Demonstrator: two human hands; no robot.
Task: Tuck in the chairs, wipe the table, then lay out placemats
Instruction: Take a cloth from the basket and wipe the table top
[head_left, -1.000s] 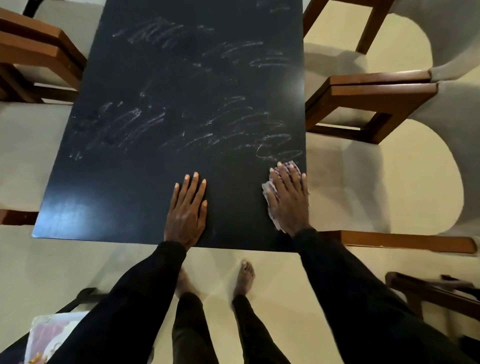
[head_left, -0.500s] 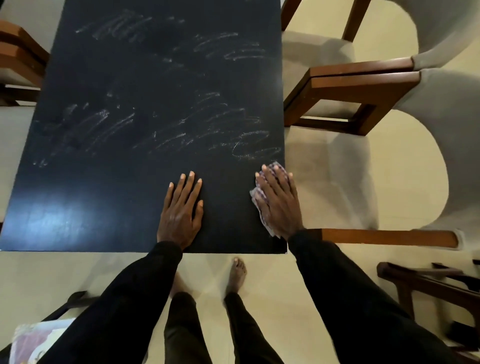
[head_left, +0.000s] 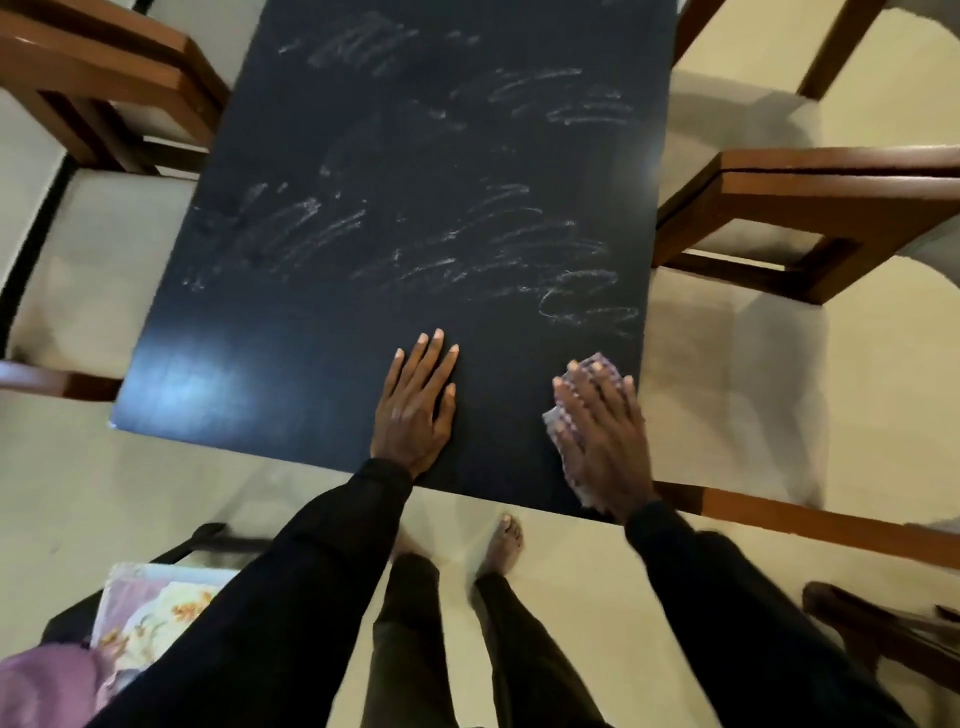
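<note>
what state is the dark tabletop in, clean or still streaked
Still streaked: pale chalky smears cover the middle and far part of the dark rectangular tabletop.

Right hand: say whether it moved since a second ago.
Yes: the right hand slid back from the chalk marks toward the near edge of the table.

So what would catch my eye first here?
The dark table fills the middle, streaked with whitish smears across its far half. At its near edge the left hand lies flat, and the right hand presses a cloth down near the right corner.
</note>
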